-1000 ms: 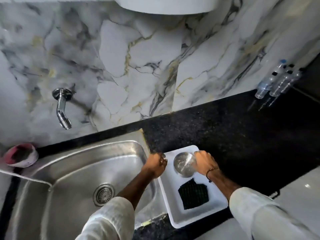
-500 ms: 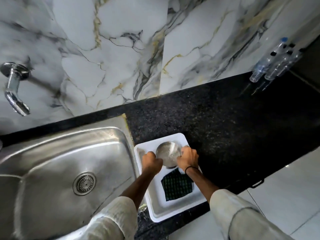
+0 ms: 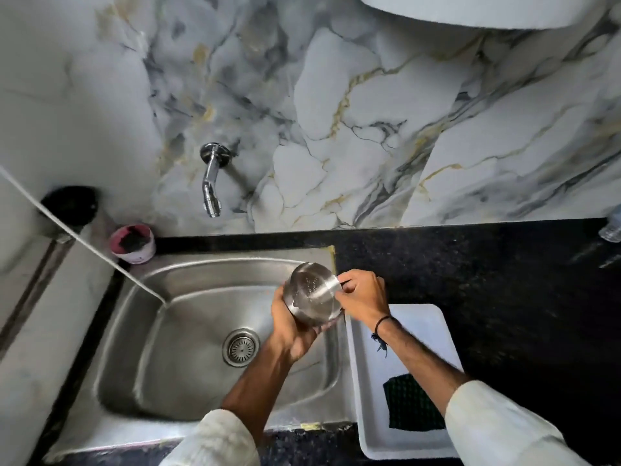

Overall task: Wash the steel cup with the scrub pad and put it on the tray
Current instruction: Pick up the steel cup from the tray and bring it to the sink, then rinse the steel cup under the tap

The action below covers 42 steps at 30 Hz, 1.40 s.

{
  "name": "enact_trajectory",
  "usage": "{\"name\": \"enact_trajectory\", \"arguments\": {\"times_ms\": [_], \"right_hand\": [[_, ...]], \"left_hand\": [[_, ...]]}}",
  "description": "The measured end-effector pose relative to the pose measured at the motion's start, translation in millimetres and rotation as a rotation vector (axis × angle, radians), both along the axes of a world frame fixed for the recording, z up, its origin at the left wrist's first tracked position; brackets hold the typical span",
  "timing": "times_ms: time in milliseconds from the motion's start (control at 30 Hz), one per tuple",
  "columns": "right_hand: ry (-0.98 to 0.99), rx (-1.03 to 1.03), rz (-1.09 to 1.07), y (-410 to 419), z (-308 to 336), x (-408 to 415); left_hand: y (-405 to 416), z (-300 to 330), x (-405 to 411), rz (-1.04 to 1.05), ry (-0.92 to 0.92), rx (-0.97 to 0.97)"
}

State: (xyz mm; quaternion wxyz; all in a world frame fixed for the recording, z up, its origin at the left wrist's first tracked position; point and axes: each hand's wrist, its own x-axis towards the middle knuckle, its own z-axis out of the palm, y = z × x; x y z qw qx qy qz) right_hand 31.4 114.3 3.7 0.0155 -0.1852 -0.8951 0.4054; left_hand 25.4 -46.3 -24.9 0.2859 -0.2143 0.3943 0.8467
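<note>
The steel cup [image 3: 311,292] is held bottom-up over the right side of the steel sink [image 3: 188,297]. My left hand [image 3: 292,327] cups it from below and the left. My right hand [image 3: 364,295] grips its right side, at the rim. The dark green scrub pad [image 3: 411,403] lies in the near part of the white tray [image 3: 426,324], which sits on the black counter just right of the sink. My right forearm crosses above the tray.
A chrome tap [image 3: 212,183] sticks out of the marble wall above the sink's back edge. A pink tub [image 3: 132,243] stands at the sink's back left corner. The drain [image 3: 241,347] is in the middle. Plastic bottles [image 3: 612,227] lie at the far right.
Both hands have lifted the steel cup off the tray and carried it left over the sink. The scrub pad stayed on the tray. The camera view swung left.
</note>
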Motion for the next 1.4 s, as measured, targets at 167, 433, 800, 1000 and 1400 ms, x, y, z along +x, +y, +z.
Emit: {"name": "enact_trajectory", "arguments": {"times_ms": [167,433,800,1000,1400], "right_hand": [[-0.005,-0.145,0.003,-76.4,-8.1,-40.7],[-0.357,-1.275,-0.249,-154.4,-34.7,-82.3],[-0.351,-1.971,-0.124,-203.2,-63.6,-134.5],[-0.391,-2.080,-0.011,-217.9,-54.1,-175.9],[-0.499,-1.981,0.086,-214.0,-60.2,-202.2]], "left_hand": [[-75.5,-4.0,-28.0,0.181,-0.082,0.040],[-144.9,-12.7,-69.3,0.132,0.069,-0.324],[-201.2,56.2,-187.1,0.110,0.656,-1.360],[-163.8,102.5,-218.3,-0.091,0.748,-1.683],[-146.0,107.5,-224.4,-0.087,0.574,-1.547]]}}
